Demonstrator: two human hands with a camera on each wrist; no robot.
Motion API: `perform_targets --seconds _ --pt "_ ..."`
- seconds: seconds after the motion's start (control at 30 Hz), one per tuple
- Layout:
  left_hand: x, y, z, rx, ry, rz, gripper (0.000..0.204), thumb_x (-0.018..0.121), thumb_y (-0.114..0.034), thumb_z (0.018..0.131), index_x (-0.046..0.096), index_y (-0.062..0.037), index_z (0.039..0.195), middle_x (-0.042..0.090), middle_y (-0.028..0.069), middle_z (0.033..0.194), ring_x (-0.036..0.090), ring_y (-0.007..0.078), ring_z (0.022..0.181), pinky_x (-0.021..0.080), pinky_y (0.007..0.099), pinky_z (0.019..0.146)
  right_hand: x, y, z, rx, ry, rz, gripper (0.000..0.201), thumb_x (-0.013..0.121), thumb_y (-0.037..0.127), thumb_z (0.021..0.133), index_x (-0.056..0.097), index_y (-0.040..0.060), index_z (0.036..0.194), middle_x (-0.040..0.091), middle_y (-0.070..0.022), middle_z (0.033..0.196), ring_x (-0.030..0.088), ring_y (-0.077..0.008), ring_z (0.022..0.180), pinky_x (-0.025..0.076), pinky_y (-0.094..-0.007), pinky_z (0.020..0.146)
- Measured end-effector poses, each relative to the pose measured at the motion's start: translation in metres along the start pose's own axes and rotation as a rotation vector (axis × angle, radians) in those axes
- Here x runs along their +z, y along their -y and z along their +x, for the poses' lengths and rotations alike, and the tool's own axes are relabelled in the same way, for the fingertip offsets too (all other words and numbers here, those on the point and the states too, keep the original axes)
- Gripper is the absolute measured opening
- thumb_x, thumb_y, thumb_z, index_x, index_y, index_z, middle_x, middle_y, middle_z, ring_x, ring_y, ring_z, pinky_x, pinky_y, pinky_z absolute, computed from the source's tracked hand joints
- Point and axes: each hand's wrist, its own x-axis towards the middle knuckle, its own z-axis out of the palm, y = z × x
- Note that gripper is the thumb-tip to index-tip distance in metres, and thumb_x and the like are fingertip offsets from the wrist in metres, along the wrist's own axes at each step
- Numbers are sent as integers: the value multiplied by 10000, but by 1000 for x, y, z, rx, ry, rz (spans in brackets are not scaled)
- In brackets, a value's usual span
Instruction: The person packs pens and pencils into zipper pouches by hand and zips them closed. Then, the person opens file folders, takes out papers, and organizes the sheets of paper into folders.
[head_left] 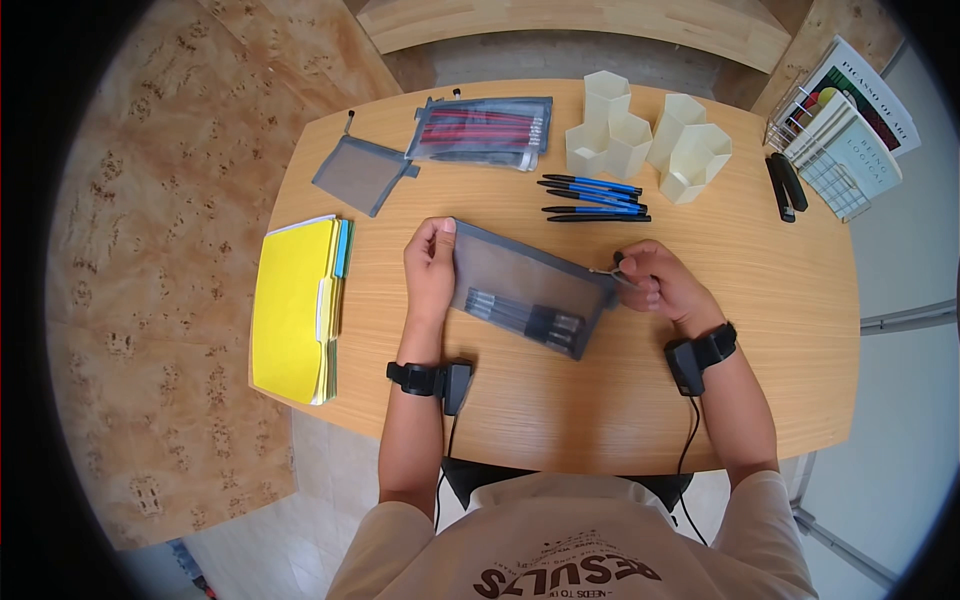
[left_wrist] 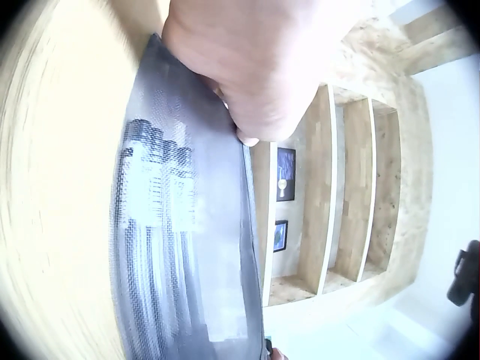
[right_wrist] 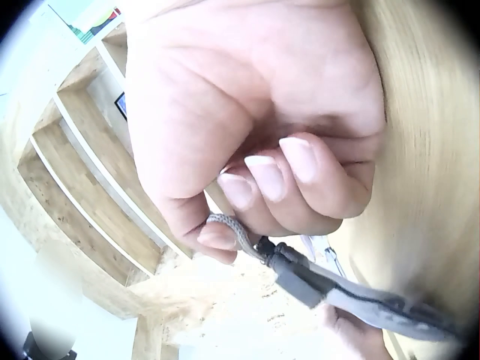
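A grey mesh zip pouch (head_left: pixel 520 265) with several dark pens (head_left: pixel 525 318) inside is held tilted above the table. The left hand (head_left: pixel 432 265) pinches its upper left corner; in the left wrist view the thumb and fingers (left_wrist: pixel 247 67) grip the pouch edge. At the other end, the right hand (head_left: pixel 660 285) holds the zip pull's cord loop (right_wrist: pixel 229 225) between thumb and index finger, its other fingers curled. The zip along the top edge looks closed. Behind the pouch lie several blue and black pens (head_left: pixel 595 198).
Yellow folders (head_left: pixel 290 310) lie at the left. Farther back are a flat grey pouch (head_left: pixel 362 175), a pouch with red pencils (head_left: pixel 480 130) and cream hexagonal holders (head_left: pixel 628 145). A black stapler (head_left: pixel 785 187) and a wire rack with books (head_left: pixel 845 150) stand at the right.
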Motion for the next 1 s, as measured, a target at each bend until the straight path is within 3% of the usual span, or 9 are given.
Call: perform_targets --seconds 0.2,0.83,0.93,1.0 --pt "1 -2 0 -4 -100 4 279 602 -255 1079 654 -4 967 549 -53 787 447 43 748 382 223 666 -11 -5 3 -167 98 82 398 569 120 991 423 128 620 365 44 526 332 -72 453 217 -245 426" --pt "5 0 2 37 -194 -36 280 592 -260 1086 638 -20 950 500 -70 761 405 35 714 355 225 637 -13 -11 10 -325 27 126 388 571 114 955 407 123 604 345 41 515 334 -93 449 224 -280 450" --pt "2 -1 1 54 -169 -126 290 564 -279 1100 614 -34 954 488 -73 788 398 33 740 348 221 659 -9 -9 11 -306 -69 97 285 572 116 977 495 107 703 437 31 610 380 -91 512 277 -260 493" --pt "1 -3 0 77 -168 -195 294 549 -290 1107 603 -42 959 479 -75 804 391 31 758 341 217 672 -11 -18 16 -333 -90 30 82 559 111 1004 574 110 923 557 7 843 451 -84 631 340 -225 577"
